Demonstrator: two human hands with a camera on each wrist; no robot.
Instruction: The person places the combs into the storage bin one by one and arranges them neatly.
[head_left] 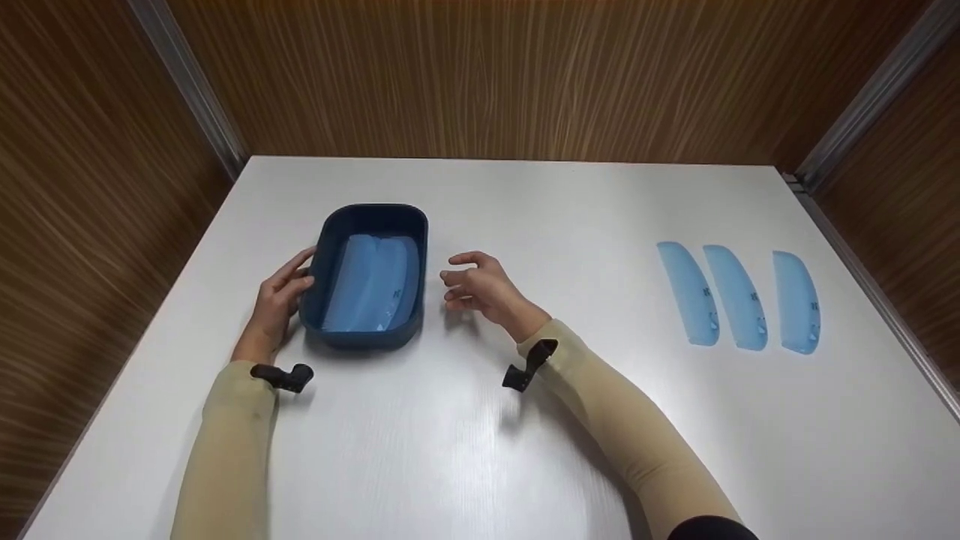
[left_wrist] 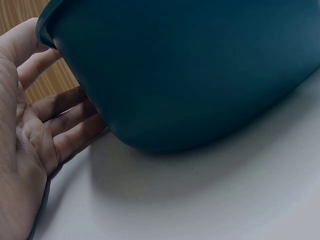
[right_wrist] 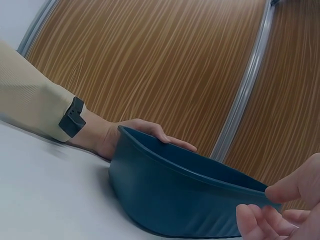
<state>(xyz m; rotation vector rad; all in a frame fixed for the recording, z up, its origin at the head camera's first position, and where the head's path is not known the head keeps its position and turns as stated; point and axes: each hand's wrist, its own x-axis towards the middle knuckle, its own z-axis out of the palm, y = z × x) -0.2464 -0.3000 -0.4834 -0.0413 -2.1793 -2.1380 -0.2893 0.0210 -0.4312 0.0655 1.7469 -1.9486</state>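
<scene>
Left hand (head_left: 274, 301), fingers straight against smooth round-cornered tub (head_left: 364, 341), right hand (head_left: 484, 286), fingers loosely apart

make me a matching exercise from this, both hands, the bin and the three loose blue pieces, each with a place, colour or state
1. left hand
2. right hand
3. bin
4. three loose pieces

A. holding nothing, close to the bin's right side
B. side by side on the table's right
C. touching the bin's left side
D. dark blue, with light blue pieces inside

Pairs: 1-C, 2-A, 3-D, 4-B
</scene>
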